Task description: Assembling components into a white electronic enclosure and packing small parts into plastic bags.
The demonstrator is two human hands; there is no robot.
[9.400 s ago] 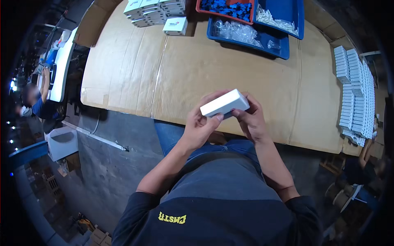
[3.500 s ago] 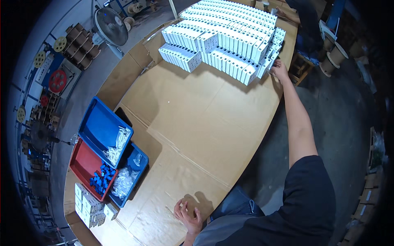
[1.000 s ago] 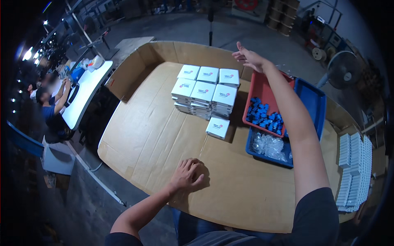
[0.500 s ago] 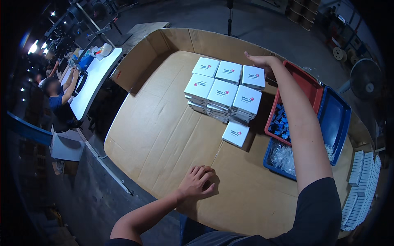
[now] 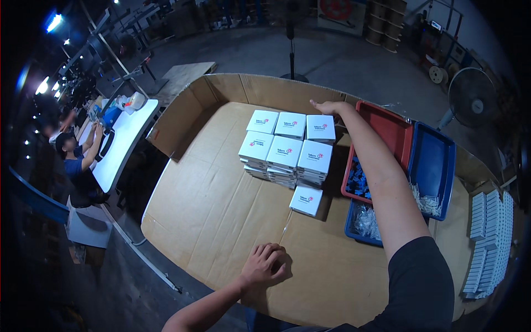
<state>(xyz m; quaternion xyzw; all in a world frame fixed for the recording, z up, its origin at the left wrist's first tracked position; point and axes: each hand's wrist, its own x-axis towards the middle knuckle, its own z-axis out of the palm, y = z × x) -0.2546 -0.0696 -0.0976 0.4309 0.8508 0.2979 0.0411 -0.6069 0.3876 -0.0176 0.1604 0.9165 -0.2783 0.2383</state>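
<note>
Several white square boxes [image 5: 284, 153] are stacked in two rows on the cardboard-covered table [image 5: 204, 188], the front row higher. One single white box [image 5: 306, 200] lies in front of the stack's right end. Beyond the back right box [image 5: 321, 128] I hold my right hand [image 5: 331, 108], thumb stretched out and pointing left. Its other fingers are partly hidden behind that box, and no held thing shows. My left hand [image 5: 266, 264] rests on the cardboard nearer to me, fingers loosely bent, thumb apart, nothing visible in it.
Right of the stack stand a red tray [image 5: 385, 123] with blue pieces [image 5: 357, 180], a blue tray [image 5: 433, 149] with white pieces and another blue tray [image 5: 354, 231] with clear plastic bags. White parts [image 5: 489, 238] stand in rows far right. Cardboard walls [image 5: 265, 88] edge the table. A person [image 5: 80, 160] works at left.
My view has tilted up, so the table and boxes sit lower and farther left in the picture. Both hands keep nearly the same places by the boxes and on the cardboard.
</note>
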